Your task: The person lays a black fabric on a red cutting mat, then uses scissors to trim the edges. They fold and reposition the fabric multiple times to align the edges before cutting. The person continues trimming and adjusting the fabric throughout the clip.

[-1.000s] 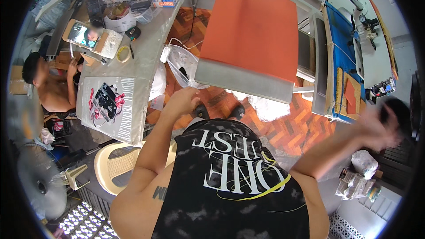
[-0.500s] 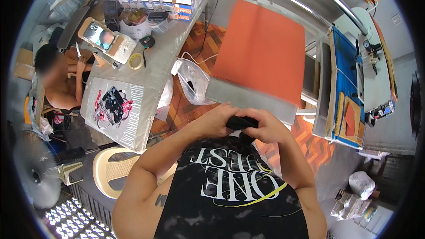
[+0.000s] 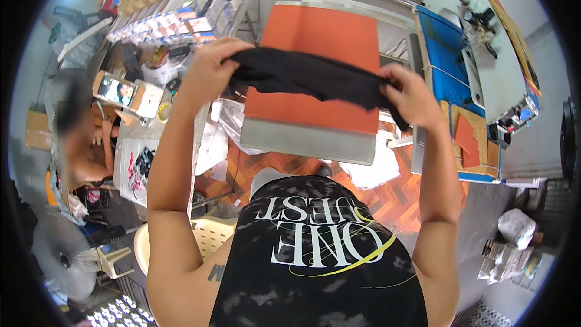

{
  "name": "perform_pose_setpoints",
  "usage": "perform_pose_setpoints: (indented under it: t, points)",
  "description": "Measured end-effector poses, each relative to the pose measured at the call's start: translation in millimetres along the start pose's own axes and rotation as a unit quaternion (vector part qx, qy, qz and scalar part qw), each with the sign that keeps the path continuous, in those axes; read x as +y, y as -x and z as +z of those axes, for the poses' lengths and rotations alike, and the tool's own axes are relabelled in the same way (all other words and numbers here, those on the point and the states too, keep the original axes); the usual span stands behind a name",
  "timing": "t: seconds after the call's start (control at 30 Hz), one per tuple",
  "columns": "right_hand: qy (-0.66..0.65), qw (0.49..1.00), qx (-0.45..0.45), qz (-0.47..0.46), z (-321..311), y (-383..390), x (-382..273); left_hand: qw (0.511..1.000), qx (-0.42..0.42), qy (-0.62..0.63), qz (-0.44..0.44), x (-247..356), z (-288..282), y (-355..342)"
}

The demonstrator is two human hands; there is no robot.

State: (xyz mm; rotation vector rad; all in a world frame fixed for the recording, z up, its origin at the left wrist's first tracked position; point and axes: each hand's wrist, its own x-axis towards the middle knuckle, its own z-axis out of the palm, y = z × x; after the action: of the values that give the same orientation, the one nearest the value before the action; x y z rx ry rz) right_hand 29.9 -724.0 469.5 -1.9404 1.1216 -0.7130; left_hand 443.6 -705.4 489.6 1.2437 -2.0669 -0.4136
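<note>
Left hand (image 3: 212, 68): we see fingers clamped on the left end of a long, wrinkled, matte-black cloth strip (image 3: 305, 74) | right hand (image 3: 413, 95): fingers clamped on its right end, a corner drooping beneath | between the hands: cloth stretched; beneath it, smooth orange-red rectangular pad (image 3: 302, 112) on flat grey slab (image 3: 305, 140)

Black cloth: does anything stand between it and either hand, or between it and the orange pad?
Nothing visible does. The left hand and right hand hold the cloth near its ends, across the view of the pad; how high it hangs, I can't tell.
</note>
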Motion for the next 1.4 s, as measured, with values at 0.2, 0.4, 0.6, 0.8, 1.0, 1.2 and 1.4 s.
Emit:
perform_pose_setpoints:
  t: [0.2,0.4,0.6,0.8,1.0,1.2,1.4]
  points:
    - [0.148,0.984,0.094,-0.001,-52,-31,-20,0.992,0.119,0.04,0.028,4,-27,-84]
    - [-0.049,0.98,0.192,-0.016,-73,-30,-56,0.991,0.106,0.048,0.063,12,-87,-110]
    - [-0.006,0.966,0.258,0.015,-87,-52,-71,0.996,-0.047,0.007,0.075,-11,-106,-145]
    - [0.164,0.941,0.293,0.031,-88,-59,-71,0.991,0.02,-0.098,0.091,-56,-50,-158]
    - [0.075,0.98,0.126,0.133,-40,5,-26,0.965,0.08,-0.176,0.175,-83,9,-60]
    - [0.18,0.965,0.078,0.173,33,55,13,0.999,-0.034,-0.028,0.009,-123,89,73]
    - [0.263,0.931,0.22,0.123,-49,66,11,0.944,0.074,0.142,-0.287,-200,117,88]
